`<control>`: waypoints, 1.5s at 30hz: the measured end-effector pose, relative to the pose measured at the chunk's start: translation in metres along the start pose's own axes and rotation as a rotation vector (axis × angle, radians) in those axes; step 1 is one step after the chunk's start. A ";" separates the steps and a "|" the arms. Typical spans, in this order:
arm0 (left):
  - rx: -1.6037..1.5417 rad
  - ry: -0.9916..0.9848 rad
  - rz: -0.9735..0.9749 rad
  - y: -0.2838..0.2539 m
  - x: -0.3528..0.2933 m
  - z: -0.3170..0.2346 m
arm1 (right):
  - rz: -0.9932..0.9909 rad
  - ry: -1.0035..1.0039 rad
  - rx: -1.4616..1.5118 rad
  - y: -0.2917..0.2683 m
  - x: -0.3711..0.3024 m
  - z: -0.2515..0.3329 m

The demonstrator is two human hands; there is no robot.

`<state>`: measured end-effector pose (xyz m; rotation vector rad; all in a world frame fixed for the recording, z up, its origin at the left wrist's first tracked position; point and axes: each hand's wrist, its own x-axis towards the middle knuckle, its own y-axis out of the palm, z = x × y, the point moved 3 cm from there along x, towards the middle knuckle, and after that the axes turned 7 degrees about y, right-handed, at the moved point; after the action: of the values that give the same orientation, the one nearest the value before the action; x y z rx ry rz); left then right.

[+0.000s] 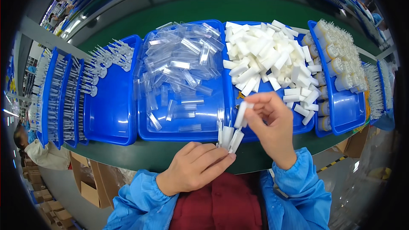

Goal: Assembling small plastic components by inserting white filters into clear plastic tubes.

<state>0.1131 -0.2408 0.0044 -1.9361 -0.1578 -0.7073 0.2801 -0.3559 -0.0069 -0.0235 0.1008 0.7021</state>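
Observation:
My left hand (pixel 198 167) is closed around a small upright bundle of clear plastic sleeves (pixel 220 132), with white rectangular blocks (pixel 235 140) standing among or inside them; which of the two I cannot make out. Over the bundle, my right hand (pixel 272 123) pinches one white block (pixel 241 114) between thumb and fingers, tilted, its lower end close to the bundle's top. Beyond my hands lies a blue tray (pixel 187 135) of loose clear sleeves (pixel 183 55). To its right, another blue tray (pixel 303 128) carries a heap of white blocks (pixel 266 53).
At left stands a blue tray (pixel 108 117) with clear syringe-like parts (pixel 113 55), beside several upright trays (pixel 55 98) of similar parts. On the right, a blue tray (pixel 347 121) holds rows of clear round pieces (pixel 341 55). Cardboard boxes (pixel 96 183) sit below the green table (pixel 162 155).

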 end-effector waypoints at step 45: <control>-0.011 -0.101 0.060 0.018 -0.007 0.012 | 0.173 -0.087 -0.276 0.015 -0.025 0.002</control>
<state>0.1198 -0.2381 -0.0169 -1.9799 -0.1574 -0.5722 0.2513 -0.3608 -0.0026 -0.2507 -0.0793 0.8845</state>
